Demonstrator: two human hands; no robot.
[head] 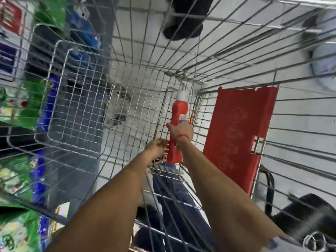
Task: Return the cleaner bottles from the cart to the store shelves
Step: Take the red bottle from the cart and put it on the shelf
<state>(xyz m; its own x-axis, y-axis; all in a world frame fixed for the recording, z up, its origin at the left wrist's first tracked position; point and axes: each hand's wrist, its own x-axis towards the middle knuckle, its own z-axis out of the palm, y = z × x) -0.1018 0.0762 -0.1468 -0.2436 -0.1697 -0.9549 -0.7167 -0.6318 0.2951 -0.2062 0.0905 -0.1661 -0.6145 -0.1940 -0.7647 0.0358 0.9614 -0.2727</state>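
Observation:
Both my arms reach down into a wire shopping cart (127,73). A red cleaner bottle with a white cap (179,110) stands up from near the cart's bottom right corner. My right hand (181,130) is wrapped around its middle, a red string on the wrist. My left hand (157,147) touches the bottle's lower part, fingers curled against it; whether it grips is unclear. The bottle's label is mostly hidden by my right hand.
Shelves (16,110) on the left hold green and blue packages, blurred. A red plastic child-seat flap (240,135) leans on the cart's right wall. Someone's dark shoe (183,28) stands on the white floor beyond the cart. A dark bag (305,217) lies at lower right.

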